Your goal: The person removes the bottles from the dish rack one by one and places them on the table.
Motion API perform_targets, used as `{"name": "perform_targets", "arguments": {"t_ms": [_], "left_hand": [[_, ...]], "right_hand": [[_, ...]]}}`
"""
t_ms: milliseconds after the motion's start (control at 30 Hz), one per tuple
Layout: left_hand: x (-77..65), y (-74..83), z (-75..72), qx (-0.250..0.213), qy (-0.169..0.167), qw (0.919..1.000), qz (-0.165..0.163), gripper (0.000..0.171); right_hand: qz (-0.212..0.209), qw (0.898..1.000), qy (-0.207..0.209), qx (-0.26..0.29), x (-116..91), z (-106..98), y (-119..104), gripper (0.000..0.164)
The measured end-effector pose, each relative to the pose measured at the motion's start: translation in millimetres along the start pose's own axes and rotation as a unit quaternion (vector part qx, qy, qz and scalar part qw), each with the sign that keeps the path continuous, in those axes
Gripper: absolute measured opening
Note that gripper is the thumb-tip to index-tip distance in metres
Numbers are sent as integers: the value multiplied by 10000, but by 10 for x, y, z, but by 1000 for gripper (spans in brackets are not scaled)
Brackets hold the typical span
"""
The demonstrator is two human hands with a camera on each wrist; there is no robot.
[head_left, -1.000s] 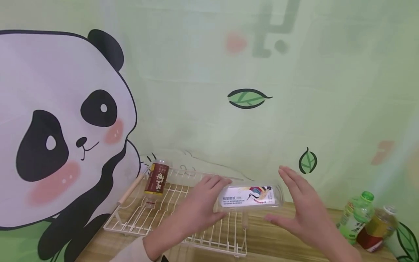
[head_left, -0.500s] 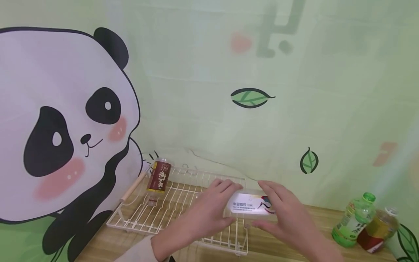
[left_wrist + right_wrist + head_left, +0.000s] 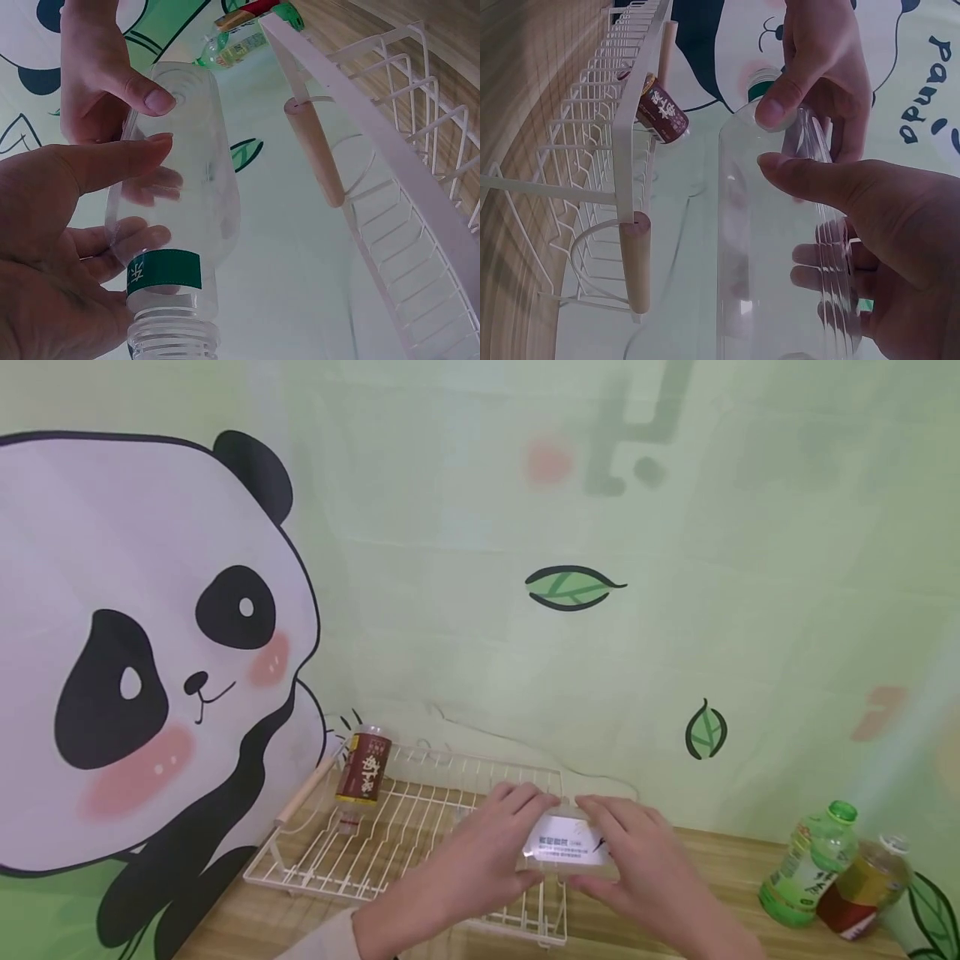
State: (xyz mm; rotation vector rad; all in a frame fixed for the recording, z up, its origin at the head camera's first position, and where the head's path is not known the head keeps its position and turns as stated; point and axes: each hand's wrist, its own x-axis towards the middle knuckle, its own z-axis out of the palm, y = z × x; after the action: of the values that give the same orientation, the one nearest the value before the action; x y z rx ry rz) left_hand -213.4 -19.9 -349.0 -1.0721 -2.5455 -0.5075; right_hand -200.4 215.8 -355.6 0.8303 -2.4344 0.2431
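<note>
Head cam looks forward and down; 2 wrist cams sit way closer, both on the clear bottle (image 3: 206,202), wire rack (image 3: 623,165) at 3 o'clock in left, 9 in right.

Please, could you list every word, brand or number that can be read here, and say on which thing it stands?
"panda": backdrop.
"茶", seemingly: neck band of the clear bottle.
"青柑普洱", probably: its label; small lines below unreadable.
"酸梅", probably: maroon bottle; its smaller text unreadable.
"绿茶", probably: green bottle.
Brown bottle: too blurred.
</note>
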Motion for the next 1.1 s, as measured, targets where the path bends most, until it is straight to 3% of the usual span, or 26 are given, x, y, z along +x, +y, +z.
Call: {"name": "perform_targets", "arguments": {"t_ms": [400, 633, 767, 900, 1000, 1100], "left_hand": [[-3, -13, 71, 256, 24, 9996, 125, 86], [-1, 23, 52, 1377, 132, 9888, 563, 91], [-33, 67, -16, 1650, 141, 9840, 659, 95], [-60, 52, -175, 1262, 127, 9901, 602, 99], [-51, -48, -302, 354, 198, 9984, 385, 102], [-37, -215, -390, -537, 346, 9979, -60, 107]], "right_hand": [[248, 9989, -336, -229, 14, 23, -42, 88], [124, 9980, -213, -585, 46, -25, -46, 90], [2, 9980, 87, -631, 43, -47, 6, 91], [8, 9979, 371, -534, 16, -72, 116, 92], [195, 9977, 536, -364, -15, -105, 230, 93], [502, 9969, 579, -150, -59, -140, 358, 92]]}}
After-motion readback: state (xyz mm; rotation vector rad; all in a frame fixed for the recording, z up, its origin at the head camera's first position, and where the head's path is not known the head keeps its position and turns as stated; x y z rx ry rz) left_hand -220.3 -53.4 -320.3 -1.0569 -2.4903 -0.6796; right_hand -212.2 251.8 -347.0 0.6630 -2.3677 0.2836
